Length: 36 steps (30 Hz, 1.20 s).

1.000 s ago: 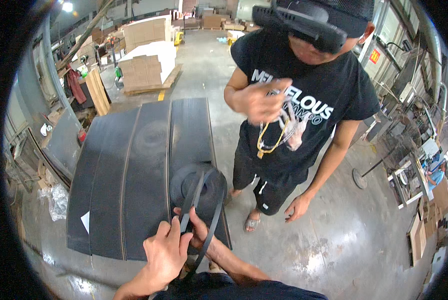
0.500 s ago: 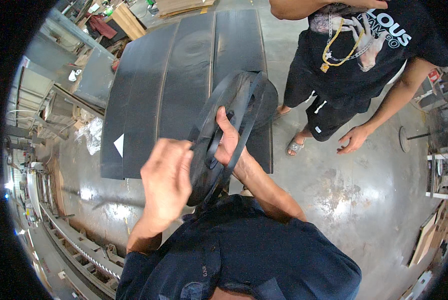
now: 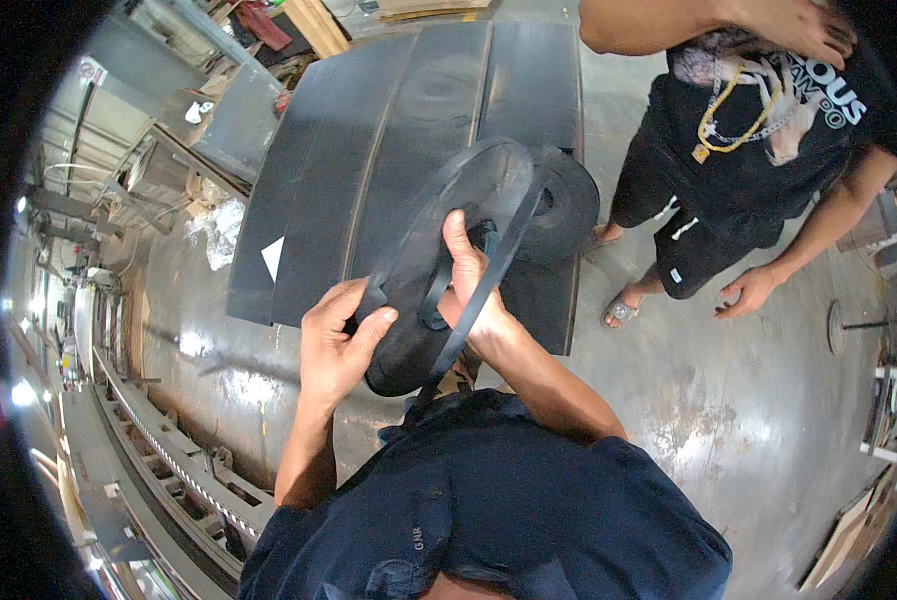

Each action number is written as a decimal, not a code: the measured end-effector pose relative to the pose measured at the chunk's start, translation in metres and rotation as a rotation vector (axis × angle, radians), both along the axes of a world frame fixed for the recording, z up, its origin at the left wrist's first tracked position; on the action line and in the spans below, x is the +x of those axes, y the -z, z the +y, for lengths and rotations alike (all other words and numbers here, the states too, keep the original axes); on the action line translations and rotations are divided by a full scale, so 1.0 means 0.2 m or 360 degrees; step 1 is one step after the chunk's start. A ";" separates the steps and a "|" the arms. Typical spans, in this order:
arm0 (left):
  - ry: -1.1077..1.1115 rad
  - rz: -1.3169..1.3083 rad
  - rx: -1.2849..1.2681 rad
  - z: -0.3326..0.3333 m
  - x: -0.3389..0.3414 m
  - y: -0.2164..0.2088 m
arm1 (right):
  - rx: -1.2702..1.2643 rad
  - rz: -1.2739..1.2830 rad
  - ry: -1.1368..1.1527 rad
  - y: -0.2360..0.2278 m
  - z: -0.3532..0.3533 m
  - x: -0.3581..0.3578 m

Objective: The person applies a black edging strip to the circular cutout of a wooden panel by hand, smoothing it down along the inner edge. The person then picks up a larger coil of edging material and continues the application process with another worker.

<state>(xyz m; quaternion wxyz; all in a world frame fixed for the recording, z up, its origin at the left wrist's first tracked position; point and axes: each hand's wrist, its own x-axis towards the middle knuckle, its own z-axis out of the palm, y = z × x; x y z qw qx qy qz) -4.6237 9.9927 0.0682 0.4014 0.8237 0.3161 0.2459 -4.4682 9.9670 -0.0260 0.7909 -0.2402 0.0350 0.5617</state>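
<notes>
A coiled roll of flat black strip, like edge banding [image 3: 409,345], is held tilted before my body. My right hand [image 3: 474,285] reaches into its open centre, thumb pointing up and fingers mostly hidden by the coil. At the roll's left rim, my left hand [image 3: 337,345] closes on its edge, thumb on the near side, other fingers partly out of sight. A loose length of the strip [image 3: 489,280] passes in front of my right wrist and down toward my shirt. Just beyond lies a second black roll [image 3: 577,205] on the stack of dark panels [image 3: 319,150].
To the right stands another person [image 3: 709,190] in black clothes, one arm hanging, the other bent across the chest. A long machine with a toothed rail [image 3: 159,450] runs along the left. Clear plastic wrap [image 3: 219,230] lies by the panels; boards [image 3: 844,530] lean at lower right.
My left hand, blurred beside the roll before, now grips its left rim. The roll has turned its flat face more toward me. The whole view has shifted, moving the panels rightward.
</notes>
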 end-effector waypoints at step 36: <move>-0.0175 0.0307 0.1257 -0.22 0.09 -0.02 | -0.0064 -0.0129 -0.0020 -0.20 -0.10 -0.01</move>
